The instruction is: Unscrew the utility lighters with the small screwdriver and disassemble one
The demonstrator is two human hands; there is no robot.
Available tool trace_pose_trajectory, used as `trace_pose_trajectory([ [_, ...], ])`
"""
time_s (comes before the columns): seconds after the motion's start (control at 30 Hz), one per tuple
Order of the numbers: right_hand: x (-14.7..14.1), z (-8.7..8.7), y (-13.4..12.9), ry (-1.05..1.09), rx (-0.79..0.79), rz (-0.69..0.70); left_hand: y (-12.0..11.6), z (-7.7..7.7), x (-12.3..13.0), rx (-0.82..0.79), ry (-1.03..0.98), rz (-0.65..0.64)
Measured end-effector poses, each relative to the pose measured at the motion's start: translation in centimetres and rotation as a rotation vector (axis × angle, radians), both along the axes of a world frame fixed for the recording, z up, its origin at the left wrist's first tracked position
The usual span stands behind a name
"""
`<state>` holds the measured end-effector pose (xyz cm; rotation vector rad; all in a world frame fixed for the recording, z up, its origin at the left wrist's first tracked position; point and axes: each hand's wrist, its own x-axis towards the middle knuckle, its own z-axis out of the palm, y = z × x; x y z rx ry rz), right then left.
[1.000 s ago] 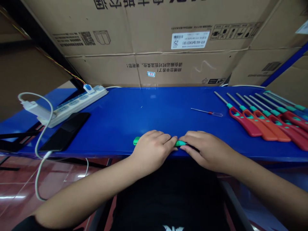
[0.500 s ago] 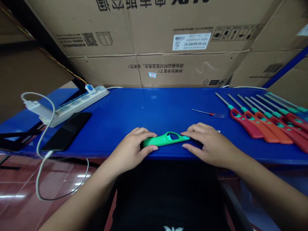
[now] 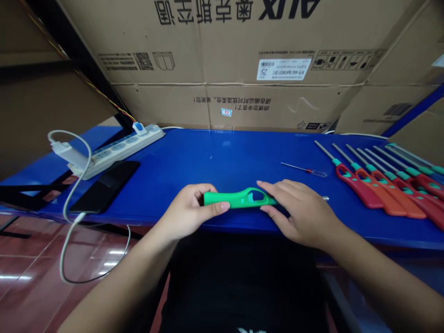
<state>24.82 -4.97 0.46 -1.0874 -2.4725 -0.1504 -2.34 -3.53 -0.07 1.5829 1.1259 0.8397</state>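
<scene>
green lighter (image 3: pixel 236 199) at near edge of blue table (image 3: pixel 173 152), left hand (image 3: pixel 189 210) curled round its wide end, right hand (image 3: pixel 298 211) pinching narrow end between thumb and spread fingers, small screwdriver (image 3: pixel 305 170) and red lighters (image 3: pixel 381 189) further right
</scene>
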Motion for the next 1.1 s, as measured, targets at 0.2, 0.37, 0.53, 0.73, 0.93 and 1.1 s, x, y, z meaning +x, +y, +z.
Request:
trace_pose_trajectory([
  [0.2, -2.1, 1.4, 0.0, -0.169, 0.346, 0.024, 0.3, 0.6, 1.8, -0.338, -0.38, 0.038],
  [0.37, -2.6, 1.9, 0.5, -0.16, 0.406, 0.033, -0.2, 0.9, 2.2, -0.042, -0.297, 0.05],
  [0.53, -2.0, 2.5, 0.8, -0.117, 0.281, 0.092, -0.9, 0.2, 1.1, 0.665, -0.03, 0.123],
  [0.73, -2.1, 2.5, 0.6, -0.008, 0.141, 0.15, -1.2, -0.6, 1.2, 0.934, 0.015, 0.163],
  [0.93, -2.9, 1.6, 0.2, 0.192, 0.181, 0.154, -1.0, -1.3, 1.5, 0.95, -0.074, 0.117],
  [1.1, -3.2, 1.5, -0.2, 0.194, 0.16, 0.179, -1.0, -1.2, 1.9, 0.876, -0.154, 0.055],
])
